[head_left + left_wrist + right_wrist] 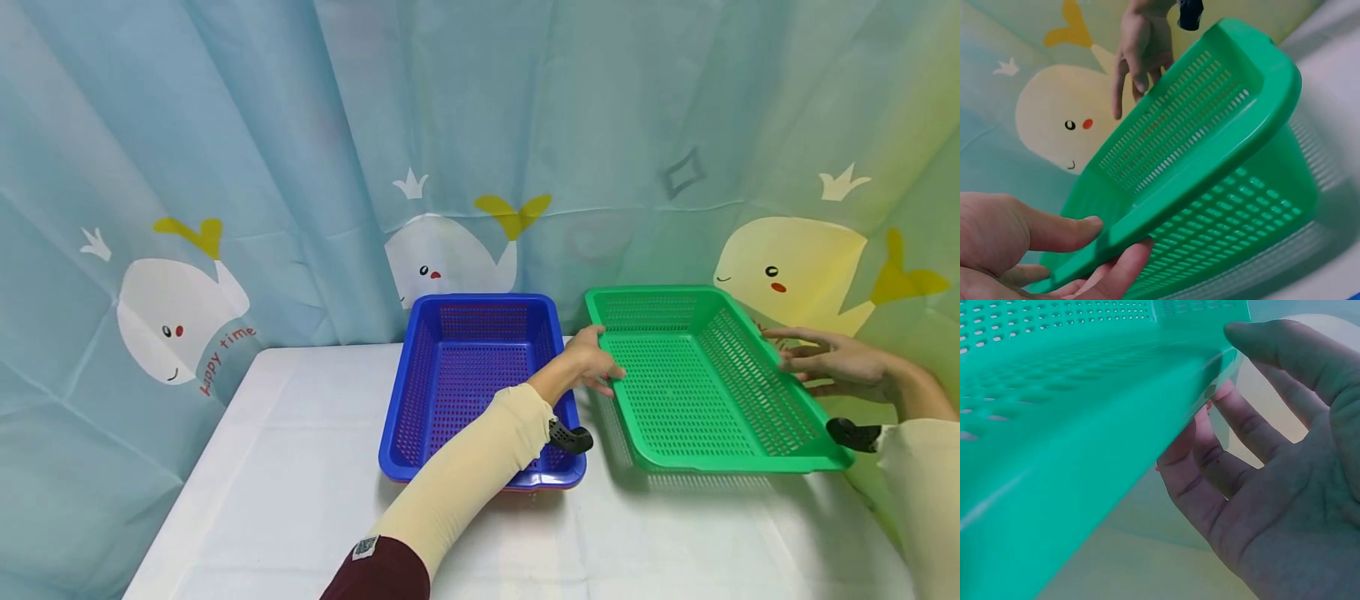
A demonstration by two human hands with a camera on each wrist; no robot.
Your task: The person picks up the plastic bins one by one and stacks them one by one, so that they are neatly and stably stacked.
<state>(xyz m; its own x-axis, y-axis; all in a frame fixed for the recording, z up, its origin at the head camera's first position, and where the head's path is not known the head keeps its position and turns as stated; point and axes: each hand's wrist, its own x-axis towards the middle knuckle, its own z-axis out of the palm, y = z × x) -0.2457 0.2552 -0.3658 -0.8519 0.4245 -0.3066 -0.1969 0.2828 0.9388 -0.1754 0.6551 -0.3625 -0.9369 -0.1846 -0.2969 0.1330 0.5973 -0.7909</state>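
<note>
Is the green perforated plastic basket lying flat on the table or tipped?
Tipped. The green perforated plastic basket is lifted off the white table, casting a shadow beneath, left hand and right hand at opposite rims.

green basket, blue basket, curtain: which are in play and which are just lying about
In play:
green basket, lifted and tilted
left hand gripping its left rim
right hand, fingers at its right rim

Lying about:
blue basket on the white table
whale-print curtain
</note>
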